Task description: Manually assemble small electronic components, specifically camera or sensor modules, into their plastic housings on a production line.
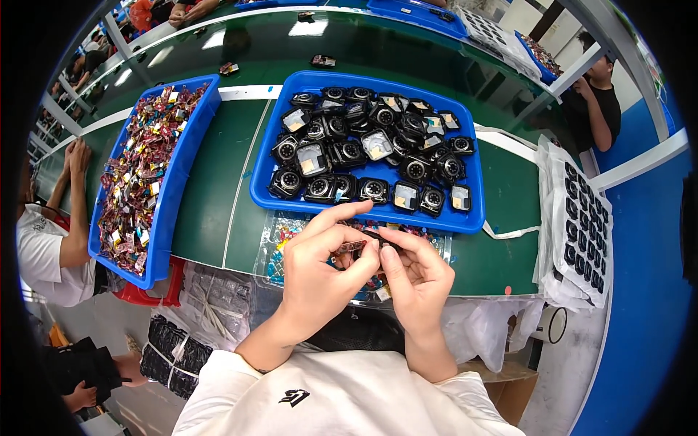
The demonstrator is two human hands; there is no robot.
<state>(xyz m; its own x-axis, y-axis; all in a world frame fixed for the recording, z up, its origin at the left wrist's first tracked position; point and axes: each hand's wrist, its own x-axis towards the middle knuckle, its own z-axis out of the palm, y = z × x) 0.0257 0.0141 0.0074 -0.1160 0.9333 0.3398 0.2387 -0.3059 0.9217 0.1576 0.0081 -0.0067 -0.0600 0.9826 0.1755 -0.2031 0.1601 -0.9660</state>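
My left hand pinches a small reddish circuit board between thumb and fingertips. Close against it, my right hand is closed on a dark watch case, mostly covered by the fingers. Both hands meet above the table's near edge. Just beyond them a blue tray is heaped with black watch cases, some with round sensor backs up, others showing their pale insides. Under my hands lies a clear plastic sheet or bag with small colourful parts.
A long blue tray of small reddish boards stands to the left on the green table. At right, white sheets carry rows of black cases. A conveyor runs behind. Co-workers sit at left and far right.
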